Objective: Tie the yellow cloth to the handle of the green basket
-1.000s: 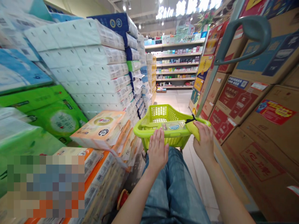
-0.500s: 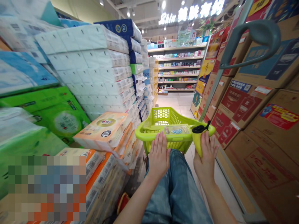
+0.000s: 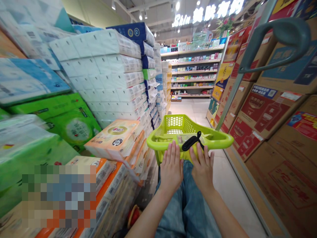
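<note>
Head view, sole view. The lime-green perforated plastic shopping basket (image 3: 222, 142) stands directly ahead of both hands; its long axis runs away from them, and its near rim crosses just in front of the fingertips. The left hand (image 3: 171, 168) lies flat at the near rim, left of the middle, fingers straight and side by side, clamped on nothing visible. The right hand (image 3: 203, 170) is just beside it, fingers parted. Behind and between those fingers shows a yellow, soft-looking piece (image 3: 195, 149), mostly concealed; whether the right hand grips it cannot be determined.

A looped black cord (image 3: 189, 142) lies at the yellow piece, just beyond and to the left of the right fingertips, between the two hands. The loop's long axis slants from near left to far right. The right hand is the nearer to both items.

Left of the left hand, well apart: an orange-and-white paper pack (image 3: 114, 132). Right of the right hand, also well apart: printed brown cardboard cartons (image 3: 271, 110).
</note>
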`<state>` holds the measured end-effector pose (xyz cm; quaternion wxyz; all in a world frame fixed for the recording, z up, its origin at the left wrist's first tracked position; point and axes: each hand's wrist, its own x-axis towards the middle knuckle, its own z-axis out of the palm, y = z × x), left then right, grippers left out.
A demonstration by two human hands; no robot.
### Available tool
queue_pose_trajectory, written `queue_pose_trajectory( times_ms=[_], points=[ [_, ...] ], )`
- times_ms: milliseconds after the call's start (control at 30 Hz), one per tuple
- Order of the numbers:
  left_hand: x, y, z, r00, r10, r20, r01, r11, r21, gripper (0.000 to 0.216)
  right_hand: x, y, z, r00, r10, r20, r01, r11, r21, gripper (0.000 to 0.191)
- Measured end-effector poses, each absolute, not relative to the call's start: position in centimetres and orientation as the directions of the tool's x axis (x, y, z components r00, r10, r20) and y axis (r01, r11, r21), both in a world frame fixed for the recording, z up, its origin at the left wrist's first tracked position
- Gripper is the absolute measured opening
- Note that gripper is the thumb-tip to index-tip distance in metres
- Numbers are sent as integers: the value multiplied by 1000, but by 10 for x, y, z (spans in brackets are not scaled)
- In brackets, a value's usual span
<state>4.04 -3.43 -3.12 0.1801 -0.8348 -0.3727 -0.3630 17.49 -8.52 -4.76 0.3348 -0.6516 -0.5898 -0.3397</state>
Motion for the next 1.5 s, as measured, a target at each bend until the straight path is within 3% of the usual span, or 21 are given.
queue_pose_trajectory(
  times_ms=[167,333,533,700,767,900,1100,1367,1500],
  points=[
    [44,-34,-30,460,480,747,737,-675,-20,65,212,-98,-48,270,477,836,962,-177,-210,84],
    [49,-34,-34,428,492,758,746,-666,12,70,188,-95,-40,405,458,791,913,-165,-372,82],
    [47,-31,-37,413,506,757,772,-635,3,69,137,-78,-36,207,557,805,977,-85,-193,83],
    [45,-30,-37,433,512,742,775,-632,-15,68,155,-84,-41,124,575,808,992,-74,-99,84],
    [45,-31,-37,447,511,734,770,-638,-24,69,173,-91,-45,159,562,812,987,-108,-119,85],
    [47,-33,-37,446,506,738,768,-641,-25,69,203,-102,-47,350,486,801,937,-200,-288,87],
    [50,-35,-35,415,514,751,778,-628,-1,66,183,-98,-38,455,449,769,887,-159,-433,84],
    [48,-35,-37,437,505,745,787,-616,-44,66,138,-83,-37,241,544,804,970,-99,-223,82],
    [49,-37,-35,439,503,745,775,-631,-31,68,163,-92,-41,245,555,795,969,-152,-193,85]
  ],
)
